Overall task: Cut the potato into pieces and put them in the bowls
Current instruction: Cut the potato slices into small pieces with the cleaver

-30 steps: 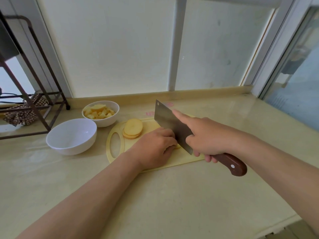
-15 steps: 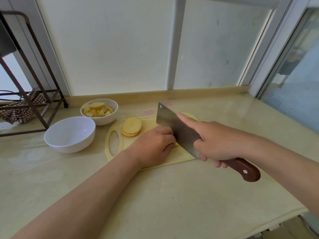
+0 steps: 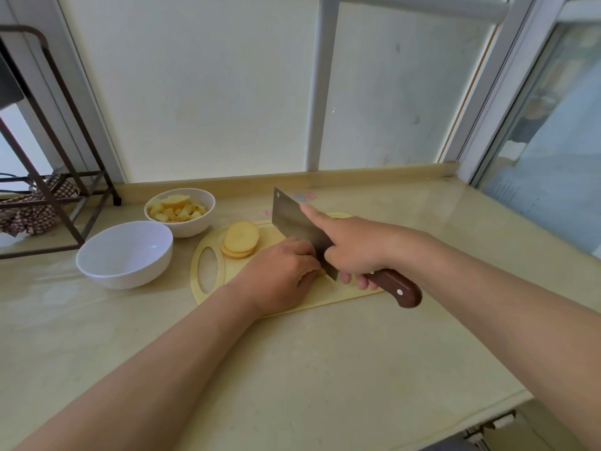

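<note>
Steel cleaver (image 3: pixel 297 227) blade lying just right of left hand (image 3: pixel 279 271), whose curled fingers are pinning potato piece (image 3: pixel 321 272); right hand (image 3: pixel 353 252) gripping handle (image 3: pixel 395 286), forefinger along blade.

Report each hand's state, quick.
Left hand: fingers curled over a potato piece.
Right hand: gripping the cleaver, forefinger along the blade.

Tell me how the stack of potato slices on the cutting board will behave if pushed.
The potato slices sit offset, so a push would probably fan them apart. Lying flat, they shouldn't roll. Cut faces are likely slippery.
</note>
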`<state>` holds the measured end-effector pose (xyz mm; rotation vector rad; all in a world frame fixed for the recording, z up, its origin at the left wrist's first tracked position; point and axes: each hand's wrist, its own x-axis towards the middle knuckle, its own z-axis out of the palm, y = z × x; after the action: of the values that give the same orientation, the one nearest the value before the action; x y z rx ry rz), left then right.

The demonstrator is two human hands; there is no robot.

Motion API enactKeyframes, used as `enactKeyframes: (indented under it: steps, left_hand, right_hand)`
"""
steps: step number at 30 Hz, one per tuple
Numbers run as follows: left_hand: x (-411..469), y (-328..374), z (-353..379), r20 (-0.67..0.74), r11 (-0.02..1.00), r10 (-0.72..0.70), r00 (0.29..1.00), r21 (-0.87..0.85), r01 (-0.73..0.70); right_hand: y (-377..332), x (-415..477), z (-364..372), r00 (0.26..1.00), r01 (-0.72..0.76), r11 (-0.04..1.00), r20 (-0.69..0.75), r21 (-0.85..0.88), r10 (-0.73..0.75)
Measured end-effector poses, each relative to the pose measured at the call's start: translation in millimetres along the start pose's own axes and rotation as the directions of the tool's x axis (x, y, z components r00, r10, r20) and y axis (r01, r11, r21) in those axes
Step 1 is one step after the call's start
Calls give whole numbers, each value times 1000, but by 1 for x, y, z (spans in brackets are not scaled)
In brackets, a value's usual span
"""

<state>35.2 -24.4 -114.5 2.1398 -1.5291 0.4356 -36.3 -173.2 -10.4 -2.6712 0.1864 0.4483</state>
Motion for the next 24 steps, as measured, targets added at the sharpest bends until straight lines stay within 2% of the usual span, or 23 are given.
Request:
enactKeyframes:
  steps: [5, 13, 24]
  left_hand:
    - [-1, 2, -3, -43, 999, -4, 999, 40, 6]
    - [-1, 0, -5, -33, 999, 17, 999, 48, -16]
    - [-1, 0, -5, -23, 999, 20, 1000, 29, -20]
  right_hand:
    - [6, -15, -2, 1000, -5, 1000, 15, 25, 5]
    - [17, -33, -4, 997, 14, 995, -78, 94, -7]
    - [17, -36, 3, 997, 36, 994, -66, 103, -29]
